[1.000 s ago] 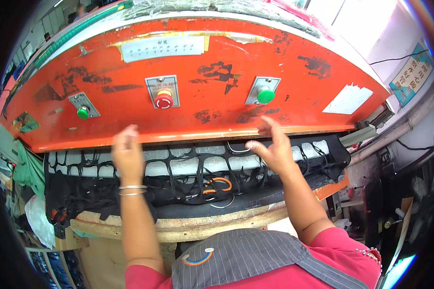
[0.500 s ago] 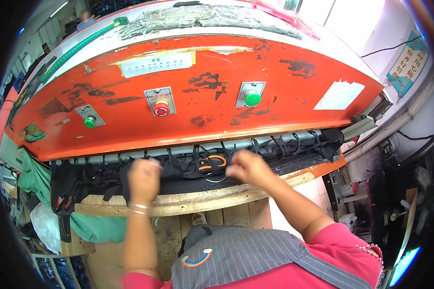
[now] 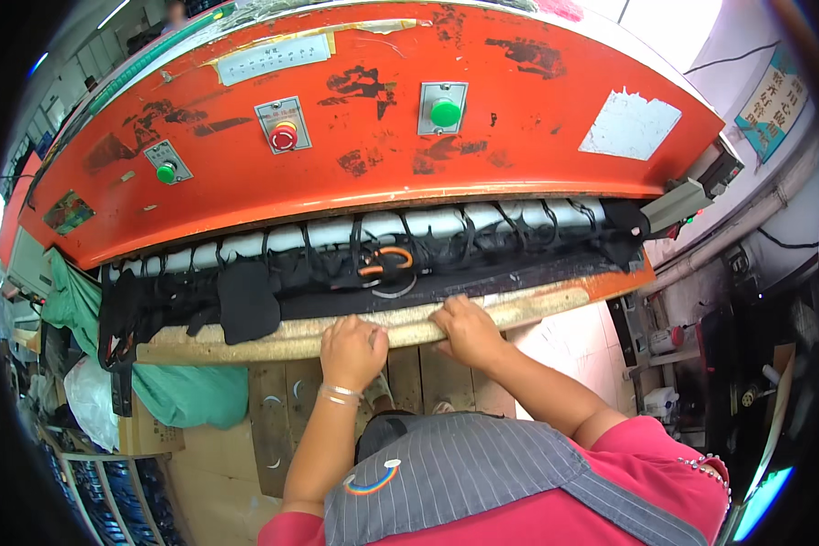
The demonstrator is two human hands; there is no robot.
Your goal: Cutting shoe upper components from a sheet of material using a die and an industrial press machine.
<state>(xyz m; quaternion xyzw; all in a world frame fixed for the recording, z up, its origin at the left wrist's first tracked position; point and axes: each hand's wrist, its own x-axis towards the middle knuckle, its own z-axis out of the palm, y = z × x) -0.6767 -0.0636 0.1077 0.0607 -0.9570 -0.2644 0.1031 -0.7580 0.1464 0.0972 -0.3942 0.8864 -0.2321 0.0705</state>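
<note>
My left hand (image 3: 353,350) is closed over the worn pale front rail (image 3: 209,350) of a large orange machine. To its right, my right hand (image 3: 469,329) also curls its fingers over the rail. Behind them lies a dark bed (image 3: 464,284) with bunched black cloth and thin black straps across a white strip (image 3: 332,229). Orange-handled scissors (image 3: 387,262) rest on the cloth, beyond both hands. A flat black fabric piece (image 3: 248,300) drapes onto the rail to the left of my left hand.
The machine's orange front (image 3: 355,164) carries a red button (image 3: 283,136), a green button (image 3: 445,113) on the right and another green button (image 3: 166,173) on the left. Green cloth (image 3: 191,393) hangs at lower left, beside a white plastic bag (image 3: 91,405). Wooden boards (image 3: 309,428) lie underfoot.
Both hands have come back from above the black cloth onto the front rail, the left one also moving right. The black fabric piece now lies uncovered. The view has shifted.
</note>
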